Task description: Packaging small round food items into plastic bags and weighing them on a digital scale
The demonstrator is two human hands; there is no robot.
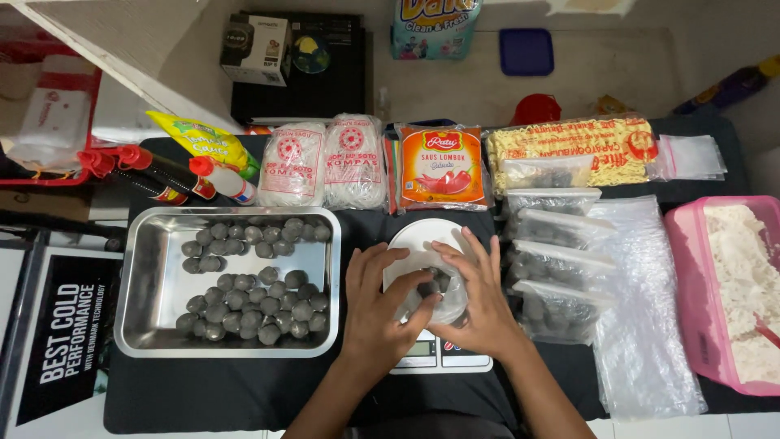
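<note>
We had both hands over the white kitchen scale [439, 325] at the middle of the black worktop [244, 390]; the left hand [375, 305] and the right hand [481, 297] cupped a small clear plastic bag [443, 294] that sat on the scale's round plate, grey meatballs showing inside it; the left fingers [382, 262] were curled against the bag's near-left side, the right fingers [465, 254] were spread over its top and right side, holding the mouth of the bag; whether the bag was pinched shut we could not tell.

To the left lay a steel tray [138, 284], and in it loose grey meatballs [252, 305] in two clusters, one along the far edge and a larger one near the front. To the right ran a row of filled clear bags [552, 260] overlapping one another, each with dark balls inside, beside a stack of flat plastic bags [650, 325]; at the far right stood a pink tub [691, 309] holding pale floury crumbs.

Along the back edge sat two white noodle packs with red round marks [321, 162], then an orange sauce sachet with a red chilli picture [443, 167], then a long pack of yellow dried noodles [569, 146]; at the left end lay red-capped sauce bottles [175, 175] and a yellow pouch [203, 138].
</note>
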